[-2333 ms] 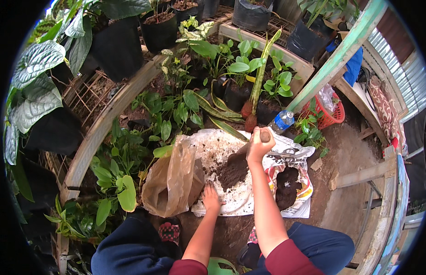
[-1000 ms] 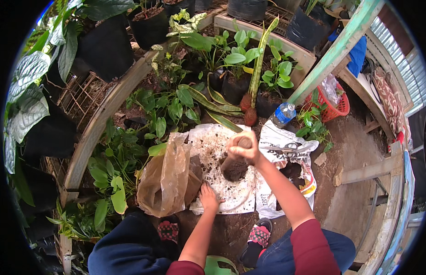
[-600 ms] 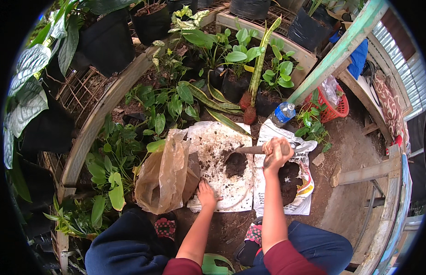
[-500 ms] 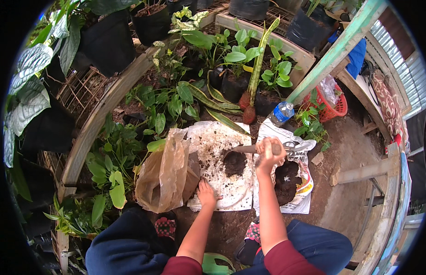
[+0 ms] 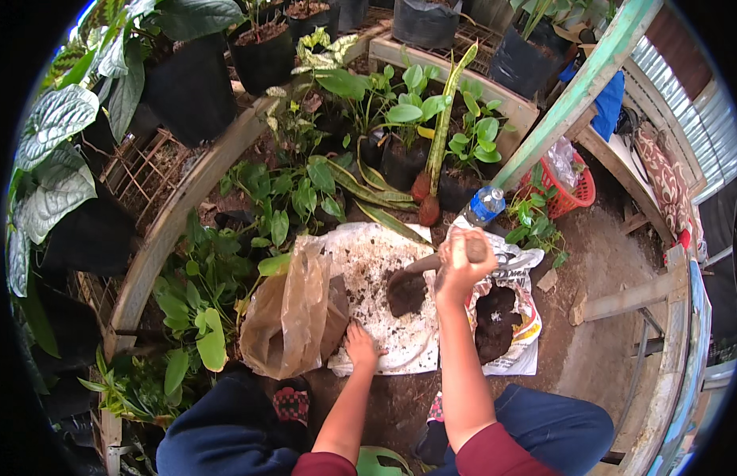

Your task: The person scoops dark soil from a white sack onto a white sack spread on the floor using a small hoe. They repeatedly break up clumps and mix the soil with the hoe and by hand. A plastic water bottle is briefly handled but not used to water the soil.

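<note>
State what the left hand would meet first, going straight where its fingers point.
Probably the right side of the brown plastic bag, just ahead of the left hand; the gap is unclear.

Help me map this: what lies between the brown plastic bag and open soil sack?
The head view shows a white sheet with dark soil on it, the left hand at its edge, and the trowel over it.
</note>
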The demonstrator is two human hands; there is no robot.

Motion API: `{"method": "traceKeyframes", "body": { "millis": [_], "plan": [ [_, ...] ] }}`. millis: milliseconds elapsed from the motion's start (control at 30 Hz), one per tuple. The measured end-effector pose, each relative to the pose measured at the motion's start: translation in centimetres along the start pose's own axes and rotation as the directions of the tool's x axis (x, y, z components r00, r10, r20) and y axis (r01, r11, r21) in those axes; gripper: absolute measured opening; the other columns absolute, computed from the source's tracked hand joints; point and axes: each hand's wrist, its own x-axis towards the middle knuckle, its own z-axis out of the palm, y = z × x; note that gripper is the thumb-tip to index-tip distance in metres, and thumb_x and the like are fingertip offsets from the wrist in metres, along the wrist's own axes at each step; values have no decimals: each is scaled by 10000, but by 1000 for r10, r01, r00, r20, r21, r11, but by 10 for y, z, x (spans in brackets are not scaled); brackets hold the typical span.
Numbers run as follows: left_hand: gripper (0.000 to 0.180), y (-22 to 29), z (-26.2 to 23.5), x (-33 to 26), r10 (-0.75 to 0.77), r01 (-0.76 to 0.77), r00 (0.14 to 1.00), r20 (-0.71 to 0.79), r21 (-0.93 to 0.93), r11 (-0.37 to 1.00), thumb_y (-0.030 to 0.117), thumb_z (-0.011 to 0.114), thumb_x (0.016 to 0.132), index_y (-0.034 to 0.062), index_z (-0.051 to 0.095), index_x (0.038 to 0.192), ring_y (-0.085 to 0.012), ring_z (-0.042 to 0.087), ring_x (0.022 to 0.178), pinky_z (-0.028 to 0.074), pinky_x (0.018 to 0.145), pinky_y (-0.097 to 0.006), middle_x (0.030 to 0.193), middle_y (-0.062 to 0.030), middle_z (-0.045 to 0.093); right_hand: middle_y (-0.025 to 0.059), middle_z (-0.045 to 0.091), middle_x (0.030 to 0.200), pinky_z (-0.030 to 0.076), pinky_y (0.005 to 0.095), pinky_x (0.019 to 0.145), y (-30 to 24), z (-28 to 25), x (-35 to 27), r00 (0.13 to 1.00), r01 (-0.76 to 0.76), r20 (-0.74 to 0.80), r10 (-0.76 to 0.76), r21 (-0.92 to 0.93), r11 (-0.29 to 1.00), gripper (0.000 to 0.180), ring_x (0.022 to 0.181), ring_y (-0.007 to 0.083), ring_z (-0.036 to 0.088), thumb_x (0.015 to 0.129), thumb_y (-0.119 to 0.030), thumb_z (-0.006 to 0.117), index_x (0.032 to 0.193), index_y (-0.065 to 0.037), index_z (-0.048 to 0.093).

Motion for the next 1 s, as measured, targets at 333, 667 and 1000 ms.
{"method": "traceKeyframes", "body": {
  "millis": [333, 667, 1000],
  "plan": [
    [1216, 1, 5, 0, 15, -15, 1000, -5, 7, 1000, 535, 832, 487, -68, 266, 1379, -256, 286, 1350, 334, 1059, -407, 1443, -119, 310, -6, 483, 605, 316, 202, 429, -16, 3, 10, 997, -78, 22, 76, 109, 991, 180, 482, 45, 423, 837, 18, 610, 699, -31, 505],
    [1229, 5, 3, 0, 2, -2, 1000, 8, 23, 1000, 527, 837, 484, -72, 250, 1381, -250, 284, 1352, 342, 1055, -390, 1443, -115, 308, 0, 497, 603, 336, 212, 430, -36, 3, -7, 999, 15, 38, -20, 124, 992, 185, 467, 69, 439, 830, 15, 630, 707, -45, 506],
    [1230, 1, 1, -2, 0, 0, 1000, 8, -11, 1000, 516, 843, 485, -73, 246, 1384, -253, 273, 1358, 329, 1066, -390, 1441, -123, 303, 27, 505, 577, 338, 221, 412, -34, -9, -1, 1000, 8, 25, -12, 131, 991, 123, 452, 71, 424, 847, -6, 619, 749, -14, 544]
  ]
}}
